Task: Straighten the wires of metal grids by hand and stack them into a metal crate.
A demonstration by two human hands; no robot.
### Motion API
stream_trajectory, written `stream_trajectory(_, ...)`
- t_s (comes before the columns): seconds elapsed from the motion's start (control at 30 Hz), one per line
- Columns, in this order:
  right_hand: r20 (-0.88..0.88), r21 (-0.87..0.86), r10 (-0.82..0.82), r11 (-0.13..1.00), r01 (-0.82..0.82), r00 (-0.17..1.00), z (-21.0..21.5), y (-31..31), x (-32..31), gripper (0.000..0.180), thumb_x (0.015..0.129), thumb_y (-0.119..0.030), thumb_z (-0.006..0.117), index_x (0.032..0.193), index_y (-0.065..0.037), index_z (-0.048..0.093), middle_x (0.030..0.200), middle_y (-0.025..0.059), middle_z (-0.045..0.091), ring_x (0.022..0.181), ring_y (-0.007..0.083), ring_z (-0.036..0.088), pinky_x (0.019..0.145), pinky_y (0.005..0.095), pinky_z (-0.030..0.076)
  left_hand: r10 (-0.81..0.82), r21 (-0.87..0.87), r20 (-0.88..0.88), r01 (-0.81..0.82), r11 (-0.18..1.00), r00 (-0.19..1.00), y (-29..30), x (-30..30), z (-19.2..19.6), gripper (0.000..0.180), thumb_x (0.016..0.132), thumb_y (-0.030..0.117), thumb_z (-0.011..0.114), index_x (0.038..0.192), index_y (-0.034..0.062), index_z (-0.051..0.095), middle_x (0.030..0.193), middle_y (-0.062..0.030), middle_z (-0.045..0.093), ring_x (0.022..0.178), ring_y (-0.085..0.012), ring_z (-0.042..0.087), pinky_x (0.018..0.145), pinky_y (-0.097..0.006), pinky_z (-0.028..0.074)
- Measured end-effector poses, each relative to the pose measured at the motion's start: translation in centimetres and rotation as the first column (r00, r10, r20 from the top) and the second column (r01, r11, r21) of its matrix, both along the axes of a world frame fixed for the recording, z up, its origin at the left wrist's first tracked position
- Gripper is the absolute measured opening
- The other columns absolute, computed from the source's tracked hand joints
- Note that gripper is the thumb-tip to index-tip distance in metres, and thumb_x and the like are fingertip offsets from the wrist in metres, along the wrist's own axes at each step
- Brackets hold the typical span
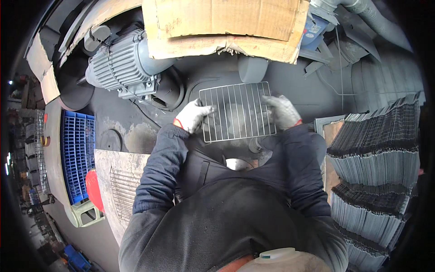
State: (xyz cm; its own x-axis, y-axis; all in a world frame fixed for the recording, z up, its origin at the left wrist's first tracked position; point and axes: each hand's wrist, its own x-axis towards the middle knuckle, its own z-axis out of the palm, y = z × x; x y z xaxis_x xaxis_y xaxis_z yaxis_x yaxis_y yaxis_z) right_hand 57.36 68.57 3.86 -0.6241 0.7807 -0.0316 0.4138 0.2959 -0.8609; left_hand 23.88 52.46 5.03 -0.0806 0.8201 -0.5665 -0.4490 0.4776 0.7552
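A rectangular wire rack (236, 113) with thin parallel bars is held level in front of me, over my lap. My left hand (193, 115), in a whitish work glove, grips its left edge with the thumb over the bars. At the opposite edge my right hand (284, 112), gloved the same way, is closed on the frame and slightly blurred. Just beyond the rack's far edge stands a grey rounded wheel (253, 69), partly covered by a sheet of cardboard (222, 27).
A grey electric motor (120, 63) sits at the far left. Tall stacks of wire racks (374, 167) stand at my right. To the left are a board with another rack (124, 190), a blue plastic crate (79, 154) and a green stool (86, 214). A duct (378, 20) runs at the upper right.
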Motion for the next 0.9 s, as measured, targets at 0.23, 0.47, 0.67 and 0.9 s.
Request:
stream_trajectory(0.23, -0.317, -0.838, -0.572, 0.543, 0.06, 0.757, 10.7, 0.2, 3.3, 0.025, 0.102, -0.009, 0.067, 0.125, 0.0, 0.07, 0.121, 0.0112, 0.077, 0.109, 0.0202, 0.075, 0.089, 0.031, 0.063, -0.238, 0.015, 0.381, 0.251, 0.968, 0.894, 6.2, 3.6, 1.7, 0.024, 0.105, 0.025, 0.073, 0.098, 0.0021, 0.073, 0.076, -0.004, 0.071, 0.057, -0.0098, 0.062, 0.046, -0.02, 0.046)
stream_trajectory(0.47, -0.336, -0.745, -0.398, 0.667, 0.017, 0.854, 7.6, 0.5, 2.3, 0.028, 0.105, -0.019, 0.067, 0.127, -0.002, 0.071, 0.124, 0.0112, 0.077, 0.105, 0.0184, 0.073, 0.086, 0.0301, 0.058, -0.097, 0.042, 0.24, 0.09, 0.995, 0.966, 4.2, 2.2, -0.6, 0.018, 0.103, 0.019, 0.072, 0.1, 0.0018, 0.074, 0.09, -0.0098, 0.076, 0.066, -0.0186, 0.067, 0.059, -0.031, 0.054)
stream_trajectory(0.67, -0.325, -0.777, -0.303, 0.626, -0.07, 0.896, 6.2, -5.5, -10.0, 0.024, 0.104, -0.024, 0.067, 0.112, -0.004, 0.075, 0.098, 0.0069, 0.076, 0.082, 0.017, 0.07, 0.069, 0.0317, 0.054, 0.264, -0.099, 0.449, -0.247, 0.964, 0.854, -4.2, -7.8, 0.6, 0.01, 0.104, 0.01, 0.064, 0.104, 0.002, 0.071, 0.085, -0.0097, 0.075, 0.067, -0.022, 0.072, 0.062, -0.035, 0.061)
stream_trajectory(0.9, -0.421, -0.824, -0.33, 0.529, -0.204, 0.845, 10.8, -7.9, -10.4, 0.041, 0.11, -0.042, 0.065, 0.13, -0.007, 0.069, 0.112, 0.0061, 0.074, 0.095, 0.019, 0.071, 0.074, 0.0376, 0.057, 0.262, -0.008, 0.332, -0.275, 0.961, 0.906, -8.5, -7.1, 7.3, 0.009, 0.106, 0.013, 0.062, 0.107, 0.0059, 0.067, 0.086, -0.0092, 0.073, 0.068, -0.0222, 0.07, 0.061, -0.035, 0.059)
